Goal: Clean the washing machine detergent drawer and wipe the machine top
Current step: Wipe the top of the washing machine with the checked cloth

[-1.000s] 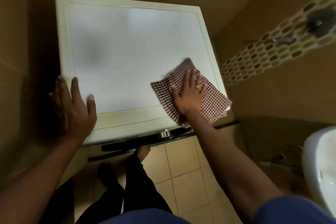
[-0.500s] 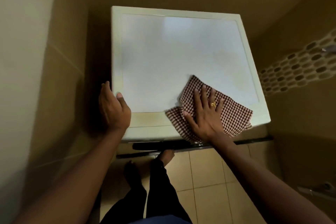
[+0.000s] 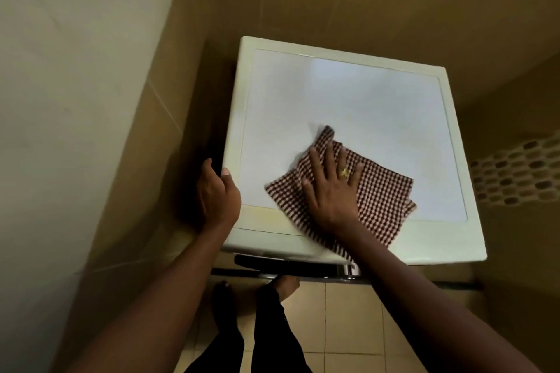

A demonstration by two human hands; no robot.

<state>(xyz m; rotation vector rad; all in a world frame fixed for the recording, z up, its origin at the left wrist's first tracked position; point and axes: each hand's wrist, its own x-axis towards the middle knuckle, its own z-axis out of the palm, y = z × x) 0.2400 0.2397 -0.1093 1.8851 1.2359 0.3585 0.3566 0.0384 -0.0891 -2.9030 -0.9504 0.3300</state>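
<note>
The washing machine's white top (image 3: 357, 106) fills the middle of the view, seen from above. A red-and-white checked cloth (image 3: 385, 200) lies flat on its front part, one corner hanging over the front edge. My right hand (image 3: 331, 191), with a gold ring, presses flat on the cloth with fingers spread. My left hand (image 3: 216, 194) grips the machine's front left corner, thumb on top. A dark strip of the machine's front (image 3: 288, 266) shows below the top. The detergent drawer cannot be made out.
Beige tiled walls close in on the left (image 3: 91, 130) and behind the machine. A mosaic tile band (image 3: 515, 172) runs along the right wall. My bare feet and dark trousers (image 3: 266, 327) stand on the tiled floor in front of the machine.
My right hand has slid the cloth leftward along the front of the top. My left hand has stayed on the front left corner. The view has swung to the left.
</note>
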